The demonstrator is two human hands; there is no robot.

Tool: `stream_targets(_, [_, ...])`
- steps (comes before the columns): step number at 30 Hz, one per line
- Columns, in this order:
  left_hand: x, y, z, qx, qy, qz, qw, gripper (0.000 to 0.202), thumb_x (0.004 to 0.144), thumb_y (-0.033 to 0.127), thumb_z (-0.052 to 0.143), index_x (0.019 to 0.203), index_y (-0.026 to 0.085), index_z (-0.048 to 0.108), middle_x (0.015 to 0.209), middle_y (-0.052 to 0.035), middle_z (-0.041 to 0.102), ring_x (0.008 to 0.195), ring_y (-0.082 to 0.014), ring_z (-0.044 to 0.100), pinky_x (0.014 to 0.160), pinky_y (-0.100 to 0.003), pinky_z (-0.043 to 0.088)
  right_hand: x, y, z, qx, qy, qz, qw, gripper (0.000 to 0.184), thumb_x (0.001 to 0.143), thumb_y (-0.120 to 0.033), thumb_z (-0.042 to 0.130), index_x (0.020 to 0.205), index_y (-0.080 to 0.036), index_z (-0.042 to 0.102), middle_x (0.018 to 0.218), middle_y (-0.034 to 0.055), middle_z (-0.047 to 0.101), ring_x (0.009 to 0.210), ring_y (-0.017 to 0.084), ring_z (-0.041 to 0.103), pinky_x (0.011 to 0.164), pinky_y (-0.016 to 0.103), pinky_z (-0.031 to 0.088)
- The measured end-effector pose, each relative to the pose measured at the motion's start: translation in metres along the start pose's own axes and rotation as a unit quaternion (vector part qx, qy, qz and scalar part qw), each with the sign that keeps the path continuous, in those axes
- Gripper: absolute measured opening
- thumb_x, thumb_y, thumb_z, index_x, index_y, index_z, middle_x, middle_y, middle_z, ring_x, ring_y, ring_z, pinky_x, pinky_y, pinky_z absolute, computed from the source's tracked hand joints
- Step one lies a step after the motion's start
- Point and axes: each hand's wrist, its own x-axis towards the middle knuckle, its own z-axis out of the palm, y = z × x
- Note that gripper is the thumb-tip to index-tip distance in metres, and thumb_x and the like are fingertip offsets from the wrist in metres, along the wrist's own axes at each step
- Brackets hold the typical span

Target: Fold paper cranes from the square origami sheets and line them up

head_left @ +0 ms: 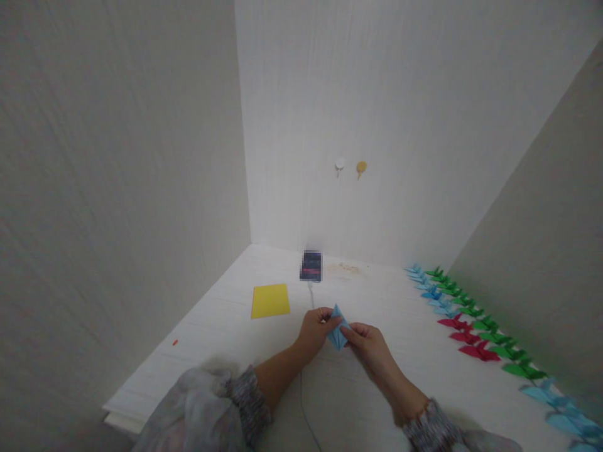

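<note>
A small piece of light blue origami paper (pixel 337 339), folded into a narrow diamond with a crease down its middle, is held up between both hands over the white table. My left hand (pixel 316 328) pinches its left side, thumb lying across the front. From the right, my right hand (pixel 370 345) grips the opposite edge between thumb and fingers. The fingertips behind the paper are partly hidden. One diamond tip points away from me and the other toward me.
Yellow paper sheets (pixel 271 301) lie left of my hands. Behind stands a phone (pixel 311 266) with a cable (pixel 306 402) running toward me. Rows of folded green cranes (pixel 492 324), red cranes (pixel 466 337) and blue cranes (pixel 560 405) line the right side. Walls enclose the table (pixel 226 339).
</note>
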Motion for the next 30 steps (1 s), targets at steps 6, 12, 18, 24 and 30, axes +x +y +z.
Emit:
stream_targets(6, [0.001, -0.004, 0.000, 0.008, -0.021, 0.012, 1.000, 0.020, 0.061, 0.032, 0.058, 0.066, 0.013, 0.059, 0.058, -0.0001, 0.055, 0.053, -0.0099, 0.046, 0.052, -0.021, 0.035, 0.003, 0.004, -0.003, -0.062, 0.041, -0.004, 0.997, 0.032, 0.061, -0.047, 0.056, 0.050, -0.016, 0.060, 0.046, 0.0012, 0.056, 0.044, 0.013, 0.048, 0.043, 0.023, 0.033])
stream_targets(12, [0.000, -0.001, 0.001, -0.021, -0.019, -0.004, 1.000, 0.018, 0.062, 0.030, 0.057, 0.063, 0.012, 0.056, 0.055, -0.0001, 0.054, 0.050, -0.0098, 0.047, 0.050, -0.021, 0.035, 0.002, -0.002, -0.002, -0.061, 0.014, 0.015, 0.998, 0.028, 0.061, -0.040, 0.059, 0.050, -0.015, 0.058, 0.045, -0.0011, 0.054, 0.042, 0.010, 0.043, 0.044, 0.021, 0.030])
stream_targets(18, [0.000, 0.002, -0.001, -0.012, 0.016, 0.011, 1.000, 0.016, 0.063, 0.028, 0.055, 0.062, 0.012, 0.054, 0.056, 0.0011, 0.053, 0.052, -0.0092, 0.046, 0.050, -0.021, 0.035, 0.000, -0.003, -0.002, -0.083, -0.034, 0.025, 0.996, 0.032, 0.064, -0.038, 0.056, 0.044, -0.013, 0.055, 0.043, -0.0008, 0.052, 0.043, 0.009, 0.041, 0.048, 0.022, 0.029])
stream_targets(24, [-0.001, 0.001, -0.001, 0.053, 0.012, 0.038, 0.998, 0.015, 0.066, 0.028, 0.052, 0.065, 0.013, 0.053, 0.057, 0.0017, 0.052, 0.053, -0.0087, 0.045, 0.050, -0.020, 0.034, -0.003, -0.008, 0.002, -0.084, -0.029, 0.027, 0.996, 0.034, 0.063, -0.041, 0.055, 0.043, -0.014, 0.055, 0.041, -0.0016, 0.050, 0.042, 0.009, 0.039, 0.048, 0.023, 0.028])
stream_targets(30, [-0.004, 0.004, -0.001, 0.098, -0.011, 0.062, 0.993, 0.019, 0.068, 0.031, 0.050, 0.070, 0.014, 0.057, 0.062, 0.0001, 0.055, 0.057, -0.0101, 0.047, 0.053, -0.020, 0.036, -0.002, -0.008, 0.003, -0.085, -0.024, 0.040, 0.995, 0.031, 0.060, -0.038, 0.058, 0.041, -0.014, 0.052, 0.038, -0.0026, 0.046, 0.039, 0.007, 0.034, 0.044, 0.022, 0.023])
